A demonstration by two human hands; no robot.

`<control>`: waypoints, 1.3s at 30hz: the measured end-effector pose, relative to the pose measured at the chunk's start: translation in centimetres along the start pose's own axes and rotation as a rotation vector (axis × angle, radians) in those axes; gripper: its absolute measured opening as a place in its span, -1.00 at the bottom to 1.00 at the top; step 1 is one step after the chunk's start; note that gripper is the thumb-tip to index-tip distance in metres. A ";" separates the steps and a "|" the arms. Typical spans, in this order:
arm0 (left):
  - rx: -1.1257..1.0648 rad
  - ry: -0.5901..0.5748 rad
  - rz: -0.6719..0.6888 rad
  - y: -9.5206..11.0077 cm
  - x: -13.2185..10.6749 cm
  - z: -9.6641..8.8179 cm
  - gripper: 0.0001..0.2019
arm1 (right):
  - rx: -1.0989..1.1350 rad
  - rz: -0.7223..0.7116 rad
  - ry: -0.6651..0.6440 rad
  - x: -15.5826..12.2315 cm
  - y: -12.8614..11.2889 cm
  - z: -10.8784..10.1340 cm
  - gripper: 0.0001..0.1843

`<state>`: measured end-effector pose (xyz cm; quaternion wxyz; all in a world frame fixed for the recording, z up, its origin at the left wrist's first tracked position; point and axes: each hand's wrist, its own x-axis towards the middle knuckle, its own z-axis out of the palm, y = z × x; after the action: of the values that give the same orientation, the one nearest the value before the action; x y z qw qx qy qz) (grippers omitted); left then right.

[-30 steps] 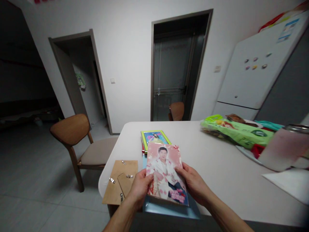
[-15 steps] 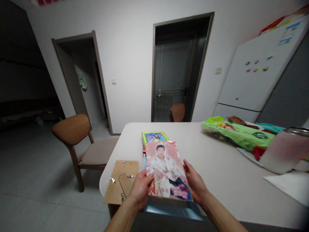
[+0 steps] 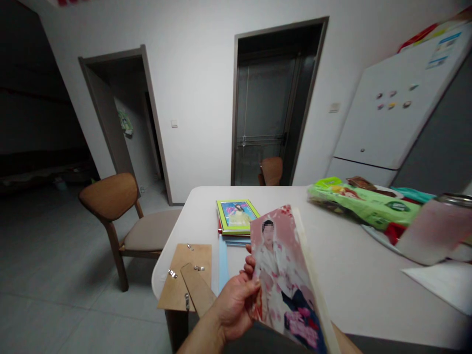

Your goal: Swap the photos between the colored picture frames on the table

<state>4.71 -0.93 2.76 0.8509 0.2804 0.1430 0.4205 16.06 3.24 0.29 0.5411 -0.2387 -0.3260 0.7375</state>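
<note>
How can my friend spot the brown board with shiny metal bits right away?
Find the big white table with rounded corners. At its near left end, close to the brown wooden chair with a beige seat, lies a flat tan board. Silver metal clips dot it, unlike the rectangular yellow-green framed picture farther back.

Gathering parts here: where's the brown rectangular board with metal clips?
In the head view, the board lies at the white table's near left corner, left of the left hand.
</note>
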 end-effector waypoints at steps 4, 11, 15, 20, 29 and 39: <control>0.440 0.108 0.017 1.1 -0.3 -1.3 -0.80 | -0.016 0.069 0.118 -1.4 -2.5 0.4 -0.81; 1.129 0.488 0.295 2.5 -0.6 -5.5 -0.72 | -0.457 0.129 0.494 -1.7 -4.8 -2.8 -0.80; 1.454 0.494 0.252 1.9 -1.2 -5.1 -0.64 | -0.679 0.099 0.576 -0.9 -4.1 -3.1 -0.71; 1.583 0.463 0.206 1.6 -1.7 -4.1 -0.60 | -0.849 0.107 0.560 0.3 -2.7 -3.0 -0.54; 1.722 0.421 0.221 0.8 -1.8 -5.0 -0.58 | -1.119 -0.008 0.529 1.5 -1.4 -5.1 -0.51; 1.820 0.374 0.195 0.8 -1.7 -4.8 -0.53 | -1.195 -0.009 0.529 1.5 -1.1 -5.1 -0.53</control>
<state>0.86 -0.18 -0.59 0.2280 0.7774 0.5280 0.2546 19.93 6.02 -2.30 0.3803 -0.6703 -0.5369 0.3432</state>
